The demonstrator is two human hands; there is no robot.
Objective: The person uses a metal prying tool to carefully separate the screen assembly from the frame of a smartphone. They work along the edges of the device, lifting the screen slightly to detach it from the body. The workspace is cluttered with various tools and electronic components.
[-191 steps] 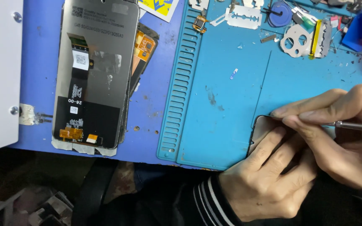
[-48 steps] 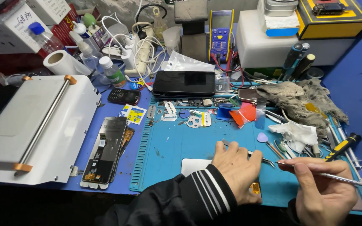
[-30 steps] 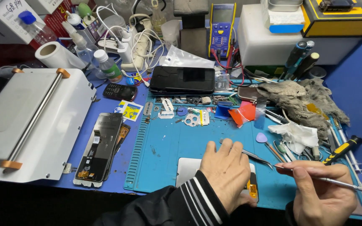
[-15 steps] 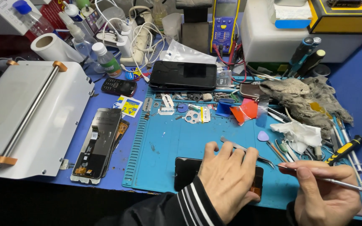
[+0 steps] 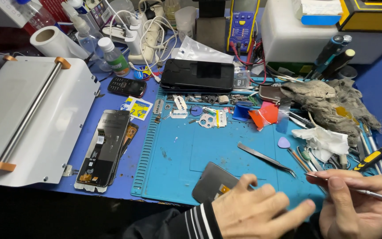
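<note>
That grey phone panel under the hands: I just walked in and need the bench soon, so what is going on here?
A person is working at a cluttered repair bench. The left hand rests on a flat dark grey phone panel lying at the near edge of the blue silicone work mat. The right hand holds a thin metal pointed tool beside it. Slim metal tweezers lie loose on the mat, and another long black phone screen panel lies to the left.

A dark phone screen [image 5: 104,149] lies left of the blue mat; another black one [image 5: 198,75] sits behind it, a yellow meter's grey display [image 5: 242,5] beyond, yellow stickers [image 5: 137,109] between.
</note>
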